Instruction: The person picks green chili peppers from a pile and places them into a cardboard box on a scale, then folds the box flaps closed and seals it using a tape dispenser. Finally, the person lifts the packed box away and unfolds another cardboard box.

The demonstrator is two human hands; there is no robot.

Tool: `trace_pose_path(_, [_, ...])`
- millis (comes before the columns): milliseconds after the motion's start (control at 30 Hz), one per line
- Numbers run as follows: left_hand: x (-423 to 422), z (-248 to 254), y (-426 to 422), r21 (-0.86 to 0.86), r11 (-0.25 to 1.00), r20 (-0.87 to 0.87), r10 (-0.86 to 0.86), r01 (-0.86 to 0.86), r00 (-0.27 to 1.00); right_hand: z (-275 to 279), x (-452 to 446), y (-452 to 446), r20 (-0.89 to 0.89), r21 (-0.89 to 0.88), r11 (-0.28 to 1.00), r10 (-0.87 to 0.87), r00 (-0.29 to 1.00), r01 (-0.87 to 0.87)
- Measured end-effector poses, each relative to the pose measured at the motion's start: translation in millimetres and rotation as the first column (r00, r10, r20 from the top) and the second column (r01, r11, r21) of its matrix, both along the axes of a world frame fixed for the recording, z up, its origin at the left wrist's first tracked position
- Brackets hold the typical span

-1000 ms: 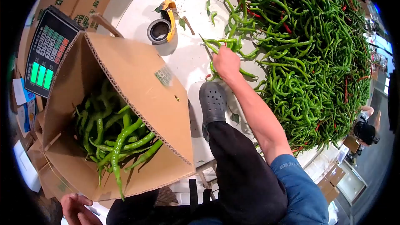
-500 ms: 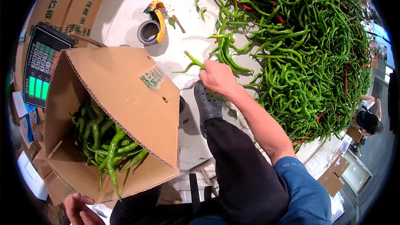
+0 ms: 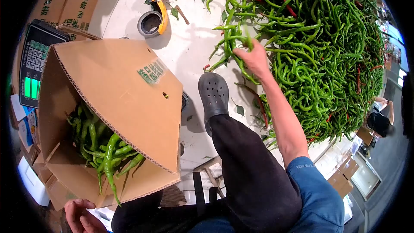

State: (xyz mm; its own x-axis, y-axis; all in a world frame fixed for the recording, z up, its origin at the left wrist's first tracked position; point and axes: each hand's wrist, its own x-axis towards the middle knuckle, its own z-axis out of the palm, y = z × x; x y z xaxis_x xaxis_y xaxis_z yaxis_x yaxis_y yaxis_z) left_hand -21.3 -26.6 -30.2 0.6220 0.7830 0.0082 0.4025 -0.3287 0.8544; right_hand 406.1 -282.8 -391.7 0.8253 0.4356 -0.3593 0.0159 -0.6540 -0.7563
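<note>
My right hand (image 3: 255, 60) is at the near edge of a big heap of long green chili peppers (image 3: 297, 67). Its fingers are closed around a green chili pepper (image 3: 247, 39), smeared by motion, with other loose peppers beside it. My left hand (image 3: 82, 216) is low at the left, by the lower edge of an open cardboard box (image 3: 129, 73). Its fingers are loosely bent and apart, with nothing seen in them. Inside the tilted box lie green chili peppers (image 3: 110, 159), some hanging toward its opening.
A tape dispenser (image 3: 160, 15) with a dark roll lies on the white surface. A scale display (image 3: 36, 62) stands behind the box, near printed cartons (image 3: 64, 6). My foot in a grey clog (image 3: 214, 95) rests before the heap. Another person (image 3: 379, 118) is far right.
My right hand has moved right, from above the clog to the loose peppers at the heap's edge. A dark reddish pepper now shows beside the clog. My left hand has barely moved.
</note>
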Motion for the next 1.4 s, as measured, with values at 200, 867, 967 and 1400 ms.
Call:
trace_pose_path(200, [0.2,-2.7,-1.3,-0.025,1.0,-0.017,0.003,-0.003,1.0,-34.1,-34.4,40.5,0.245,-0.317,0.947,0.027,0.969,0.053])
trace_pose_path(867, [-5.6,0.4,1.7,-0.116,0.993,-0.048,-0.028,0.022,0.998,63.3,12.0,-11.6,-0.37,0.273,0.945,-0.072,0.926,0.182])
trace_pose_path(967, [-6.9,2.2,0.7,-0.128,0.992,-0.07,-0.014,0.005,0.997,85.7,15.8,-11.1,-0.645,0.481,0.804,0.054,0.762,0.35])
trace_pose_path(1400, [-37.6,-0.7,3.9,-0.032,0.999,-0.191,-0.029,0.023,0.981,94.3,9.1,19.8,-0.787,0.616,0.451,0.395,0.474,0.645])
